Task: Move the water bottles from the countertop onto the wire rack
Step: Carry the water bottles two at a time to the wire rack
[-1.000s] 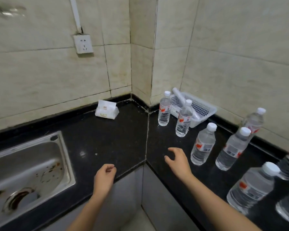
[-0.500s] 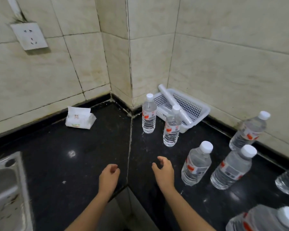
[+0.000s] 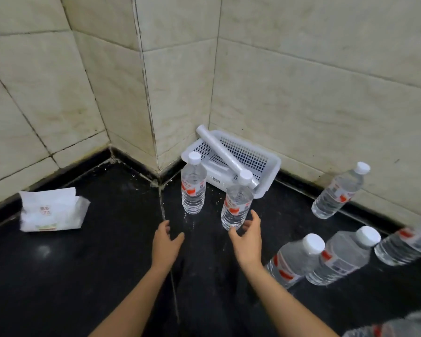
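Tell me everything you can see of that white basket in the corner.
The basket is white plastic, rectangular, its walls punched with small holes. It sits on the black countertop in the tiled corner. A white roll lies slantwise across it, overhanging the front rim. An upright bottle and a second bottle stand just before it; contact is unclear.

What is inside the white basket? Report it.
In the white basket a white tube lies slanted, its lower end past the rim, over a flat white item. The cap of the nearer bottle covers part of the tube; the floor beneath is hidden.
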Demonstrator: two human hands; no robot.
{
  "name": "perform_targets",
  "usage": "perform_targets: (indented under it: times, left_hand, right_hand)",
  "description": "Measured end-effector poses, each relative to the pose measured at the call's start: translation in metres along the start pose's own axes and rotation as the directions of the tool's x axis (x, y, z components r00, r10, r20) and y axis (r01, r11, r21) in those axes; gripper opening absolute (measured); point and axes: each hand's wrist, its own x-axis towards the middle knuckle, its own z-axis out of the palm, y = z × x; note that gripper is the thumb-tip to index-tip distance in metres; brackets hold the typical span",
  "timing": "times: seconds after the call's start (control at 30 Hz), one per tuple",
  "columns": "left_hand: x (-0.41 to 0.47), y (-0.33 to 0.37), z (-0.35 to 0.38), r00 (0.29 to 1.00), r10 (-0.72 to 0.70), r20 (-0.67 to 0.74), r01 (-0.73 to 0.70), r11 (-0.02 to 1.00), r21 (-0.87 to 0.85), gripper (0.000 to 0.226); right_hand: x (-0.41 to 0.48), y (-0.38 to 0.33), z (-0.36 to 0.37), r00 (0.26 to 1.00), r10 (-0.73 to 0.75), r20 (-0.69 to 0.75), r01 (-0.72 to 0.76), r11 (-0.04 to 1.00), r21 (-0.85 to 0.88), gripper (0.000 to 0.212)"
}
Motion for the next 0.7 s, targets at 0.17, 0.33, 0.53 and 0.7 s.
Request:
perform_targets:
  times: [0.17, 0.33, 0.53, 0.7]
  left_hand:
    - [0.046, 0.006, 0.005, 0.992, 0.097, 0.086, -0.102, 0.994, 0.050, 0.090]
    - [0.089, 0.025, 0.012, 0.967, 0.201, 0.156, -0.203, 0.979, 0.000, 0.111]
    - [0.115, 0.055, 0.027, 0.917, 0.291, 0.274, -0.264, 0.956, -0.132, 0.110]
    - [0.112, 0.063, 0.031, 0.935, 0.265, 0.234, -0.244, 0.963, -0.116, 0.081]
  right_hand:
    - [0.022, 0.001, 0.027, 0.991, 0.075, -0.107, -0.074, 0.997, 0.017, 0.089]
    - [0.046, -0.008, 0.042, 0.957, 0.138, -0.256, -0.119, 0.989, 0.089, 0.092]
    - [0.057, -0.015, 0.065, 0.863, 0.189, -0.468, -0.129, 0.979, 0.157, 0.090]
    - [0.067, -0.013, 0.075, 0.831, 0.270, -0.487, -0.177, 0.957, 0.229, 0.084]
